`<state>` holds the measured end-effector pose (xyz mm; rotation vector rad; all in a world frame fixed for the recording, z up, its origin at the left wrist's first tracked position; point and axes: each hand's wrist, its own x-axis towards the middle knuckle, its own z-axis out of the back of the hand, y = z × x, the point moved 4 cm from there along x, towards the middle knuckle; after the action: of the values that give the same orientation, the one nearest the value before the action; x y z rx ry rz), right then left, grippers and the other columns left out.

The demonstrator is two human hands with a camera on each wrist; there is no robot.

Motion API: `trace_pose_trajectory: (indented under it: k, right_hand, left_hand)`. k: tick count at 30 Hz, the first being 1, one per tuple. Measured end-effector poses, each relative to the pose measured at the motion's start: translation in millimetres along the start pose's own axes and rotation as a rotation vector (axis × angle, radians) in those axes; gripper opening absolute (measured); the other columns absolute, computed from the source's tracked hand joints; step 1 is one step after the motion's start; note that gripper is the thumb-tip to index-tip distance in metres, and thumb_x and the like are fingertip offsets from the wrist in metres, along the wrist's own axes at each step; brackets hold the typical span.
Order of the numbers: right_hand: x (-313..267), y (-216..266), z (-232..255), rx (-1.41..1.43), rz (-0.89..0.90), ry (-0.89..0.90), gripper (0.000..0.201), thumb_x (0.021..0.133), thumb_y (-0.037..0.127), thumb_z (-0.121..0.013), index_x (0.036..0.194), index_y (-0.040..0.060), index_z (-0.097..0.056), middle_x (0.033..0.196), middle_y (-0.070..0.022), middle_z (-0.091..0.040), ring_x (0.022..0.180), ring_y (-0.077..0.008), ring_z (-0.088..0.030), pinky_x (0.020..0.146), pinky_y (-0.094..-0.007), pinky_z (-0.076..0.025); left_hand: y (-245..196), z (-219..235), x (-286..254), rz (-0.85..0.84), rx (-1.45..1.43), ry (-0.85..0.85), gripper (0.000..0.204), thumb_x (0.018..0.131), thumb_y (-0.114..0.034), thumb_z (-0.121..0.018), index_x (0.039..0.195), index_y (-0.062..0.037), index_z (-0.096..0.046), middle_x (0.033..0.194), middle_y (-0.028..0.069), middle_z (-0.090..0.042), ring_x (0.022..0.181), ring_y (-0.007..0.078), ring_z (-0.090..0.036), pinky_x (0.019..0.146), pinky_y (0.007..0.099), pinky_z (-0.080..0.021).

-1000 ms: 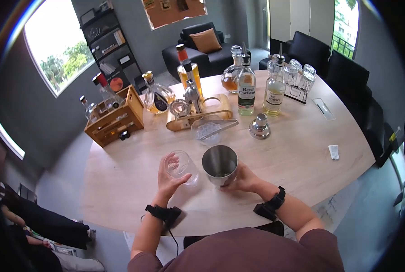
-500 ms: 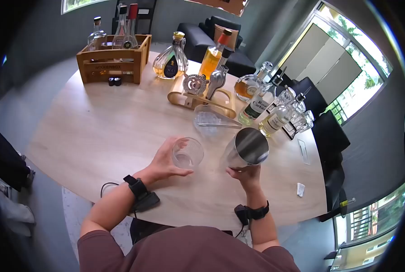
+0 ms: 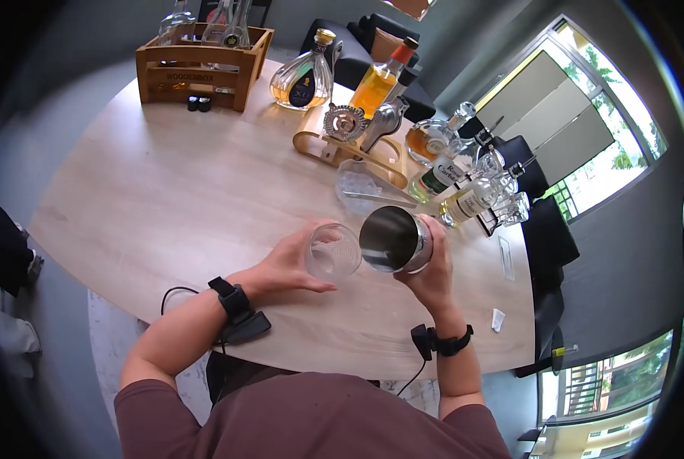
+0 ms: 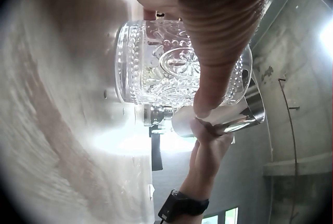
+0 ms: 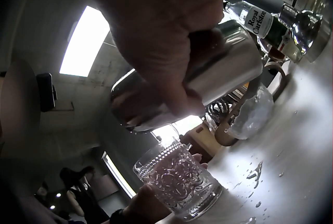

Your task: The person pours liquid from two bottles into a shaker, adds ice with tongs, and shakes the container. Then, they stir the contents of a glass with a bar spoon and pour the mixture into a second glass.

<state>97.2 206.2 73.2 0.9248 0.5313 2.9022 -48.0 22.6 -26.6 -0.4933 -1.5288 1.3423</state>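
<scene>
An embossed clear glass tumbler stands on the table. My left hand holds it from the left, the thumb along its near side. In my right hand I grip a metal shaker tin, raised off the table and tilted left. Its mouth is close by the tumbler's rim; in the right wrist view the tin slants above the tumbler. No stream of liquid shows between them.
Behind the tumbler sits a clear ice bowl with tongs across it. Beyond are a wooden tool rack, several bottles, and a wooden crate. A silver shaker top stands near the bottles. Water drops dot the table.
My head view has turned rightward. The right hand has brought the tin leftward beside the tumbler and tipped its mouth toward it. The left hand keeps hold of the tumbler.
</scene>
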Motion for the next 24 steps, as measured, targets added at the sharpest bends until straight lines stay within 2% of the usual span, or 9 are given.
trace_pose_trajectory:
  k: [7,10,23,24]
  right_hand:
    - [17.6,7.9,10.2,-0.184,0.123,0.058,0.104,0.040,0.000,-0.085,0.134,0.0106,-0.041,0.126,-0.0099,-0.053,0.118,-0.0300,-0.049,0.099,-0.0421,-0.033]
    - [26.1,13.7,14.8,-0.268,0.178,0.065,0.106,0.038,-0.002,-0.085,0.134,0.0116,-0.041,0.127,-0.0104,-0.053,0.118,-0.0329,-0.050,0.100,-0.0424,-0.036]
    - [40.0,27.3,19.1,-0.318,0.262,0.116,0.104,0.040,-0.002,-0.085,0.133,0.0121,-0.042,0.127,-0.0101,-0.054,0.118,-0.0310,-0.051,0.100,-0.0416,-0.035]
    - [41.6,30.3,20.6,-0.332,0.280,0.113,0.098,0.044,0.001,-0.085,0.132,0.0120,-0.042,0.125,-0.0093,-0.054,0.117,-0.0292,-0.051,0.100,-0.0417,-0.034]
  left_hand:
    - [0.9,0.8,0.8,-0.010,0.034,0.009,0.097,0.061,-0.020,-0.090,0.140,-0.0057,-0.035,0.129,0.0118,-0.052,0.120,0.0229,-0.052,0.104,0.0354,-0.041]
    - [1.2,1.1,0.9,-0.033,0.043,0.006,0.096,0.061,-0.021,-0.090,0.140,-0.0058,-0.036,0.128,0.0117,-0.053,0.119,0.0229,-0.053,0.104,0.0356,-0.042]
    - [-0.9,-0.1,0.6,-0.056,0.005,-0.026,0.098,0.059,-0.024,-0.090,0.139,-0.0058,-0.036,0.124,0.0132,-0.053,0.116,0.0256,-0.054,0.101,0.0357,-0.044]
    - [-1.1,0.0,0.3,-0.049,0.007,-0.031,0.099,0.059,-0.024,-0.090,0.139,-0.0059,-0.036,0.124,0.0131,-0.053,0.116,0.0257,-0.054,0.101,0.0359,-0.044]
